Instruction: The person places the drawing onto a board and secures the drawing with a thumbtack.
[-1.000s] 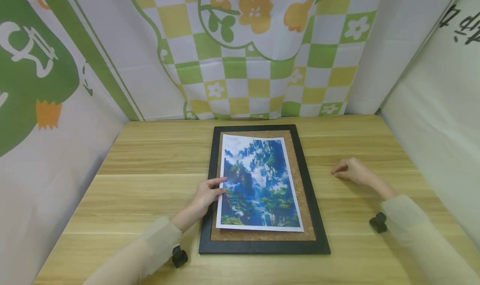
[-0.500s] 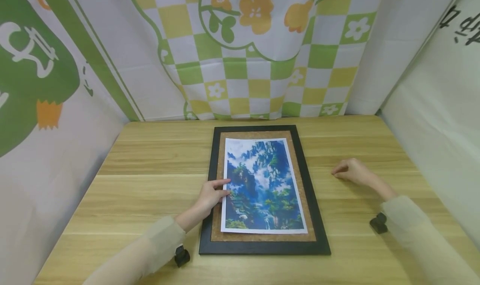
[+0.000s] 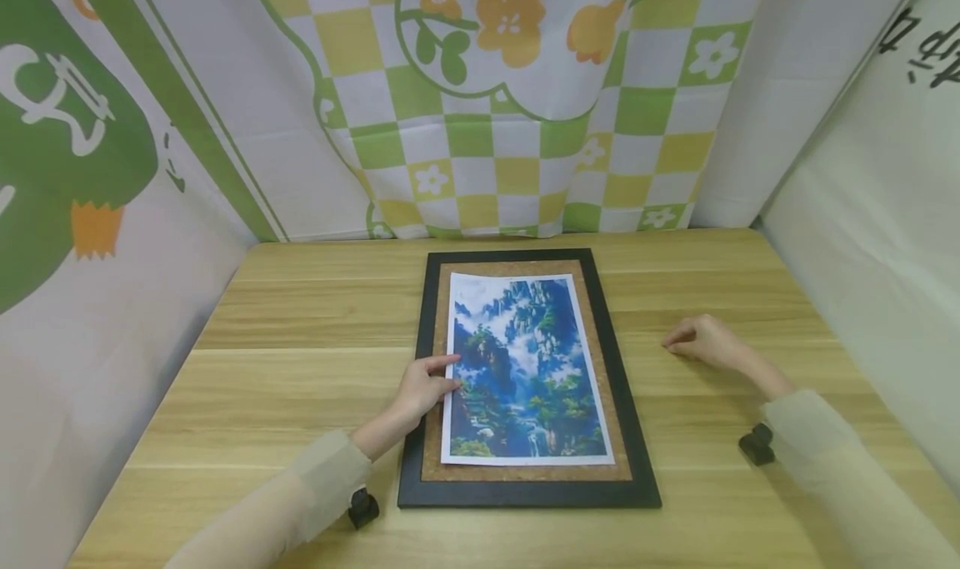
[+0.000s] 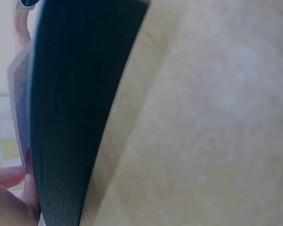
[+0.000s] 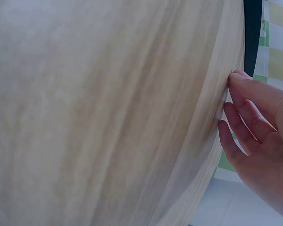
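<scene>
A landscape print with a white border is found within a black frame, over its cork panel; a strip of cork is exposed on every side. The left edge of the print is held in the grip of the left hand, with thumb and forefinger seen on the paper's face. In the left wrist view, part of the paper is seen beyond the frame's side; whether the whole sheet lies flat cannot be told.

The right hand is placed to the right of the frame, well apart from the print and low over the wooden counter. Its grip is relaxed: thumb and forefinger are brought together at the tips, and the other fingers are loosely bent.

A black device is worn at the left wrist. The counter is backed by a checked cloth with flower patterns.
</scene>
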`<state>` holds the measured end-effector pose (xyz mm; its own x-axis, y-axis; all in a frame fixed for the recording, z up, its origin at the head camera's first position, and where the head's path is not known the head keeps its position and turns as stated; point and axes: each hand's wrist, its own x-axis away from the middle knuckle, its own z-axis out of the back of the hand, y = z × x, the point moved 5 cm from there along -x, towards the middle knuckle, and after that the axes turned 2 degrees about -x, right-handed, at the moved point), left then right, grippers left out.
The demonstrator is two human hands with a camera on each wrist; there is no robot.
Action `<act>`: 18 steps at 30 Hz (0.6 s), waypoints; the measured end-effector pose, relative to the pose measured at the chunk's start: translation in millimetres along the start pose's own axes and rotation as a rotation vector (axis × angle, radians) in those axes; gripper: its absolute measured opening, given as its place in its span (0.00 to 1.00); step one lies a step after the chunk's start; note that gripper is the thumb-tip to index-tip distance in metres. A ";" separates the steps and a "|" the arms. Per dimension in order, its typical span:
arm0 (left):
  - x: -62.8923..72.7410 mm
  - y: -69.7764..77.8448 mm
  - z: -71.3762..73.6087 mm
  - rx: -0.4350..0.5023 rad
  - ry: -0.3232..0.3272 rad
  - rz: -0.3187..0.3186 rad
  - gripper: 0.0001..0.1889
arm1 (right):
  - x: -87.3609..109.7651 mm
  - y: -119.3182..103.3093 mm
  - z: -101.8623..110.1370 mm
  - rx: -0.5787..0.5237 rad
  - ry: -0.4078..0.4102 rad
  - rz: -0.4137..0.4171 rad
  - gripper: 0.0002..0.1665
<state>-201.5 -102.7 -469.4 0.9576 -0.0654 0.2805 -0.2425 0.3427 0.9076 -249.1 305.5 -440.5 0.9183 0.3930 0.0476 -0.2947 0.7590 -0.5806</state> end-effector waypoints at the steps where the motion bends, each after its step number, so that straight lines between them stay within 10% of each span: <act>1: -0.2 0.4 0.0 -0.003 0.002 -0.004 0.21 | 0.2 0.0 0.1 0.000 -0.001 0.000 0.06; 8: 2.4 7.5 1.6 -0.059 0.025 -0.074 0.23 | 1.7 -0.2 0.6 0.016 -0.005 -0.009 0.07; 15: 14.8 30.8 16.6 -0.361 0.126 -0.419 0.21 | -0.3 -2.7 0.9 0.014 -0.011 -0.016 0.07; 18: 15.2 39.4 19.6 -0.503 0.060 -0.570 0.19 | -4.3 -3.7 1.8 -0.002 -0.016 -0.034 0.07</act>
<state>-199.6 -108.5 -423.3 0.9237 -0.3143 -0.2193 0.3785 0.6579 0.6511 -252.4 302.0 -437.1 0.9235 0.3751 0.0804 -0.2628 0.7712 -0.5798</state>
